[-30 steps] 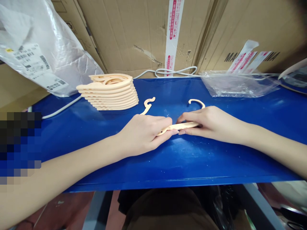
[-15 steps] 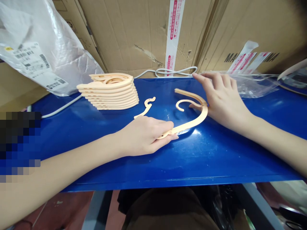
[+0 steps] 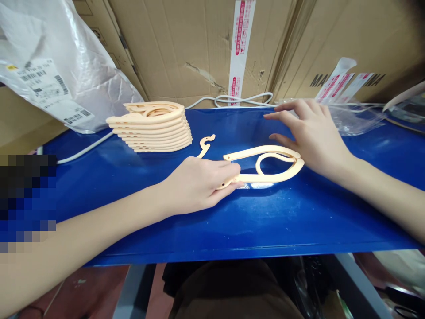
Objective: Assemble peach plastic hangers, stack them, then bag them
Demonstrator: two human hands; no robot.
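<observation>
My left hand [image 3: 206, 179] pinches one arm of a cream folding hanger [image 3: 272, 178] near its end, low over the blue table [image 3: 232, 226]. The hanger's two arms lie folded close together, pointing left, with the curved hook between them. Beside its hinged end, my right hand [image 3: 312, 128] is open, fingers spread and slightly bent; whether it touches the hanger I cannot tell. Behind my left hand lies a small cream hook-shaped piece [image 3: 206, 142], partly hidden by that hand. A neat stack of folded cream hangers [image 3: 154, 128] stands at the back left.
Cardboard boxes [image 3: 186, 48] line the back edge of the table. A white plastic parcel bag [image 3: 83, 66] leans at the left. A white cable [image 3: 244, 101] runs along the back, and a clear plastic bag [image 3: 358, 119] lies at the back right.
The hanger's arms have folded closer together and its hinged end has shifted right. My right hand has loosened from the hinged end, its fingers spreading. My left hand keeps its grip almost in place.
</observation>
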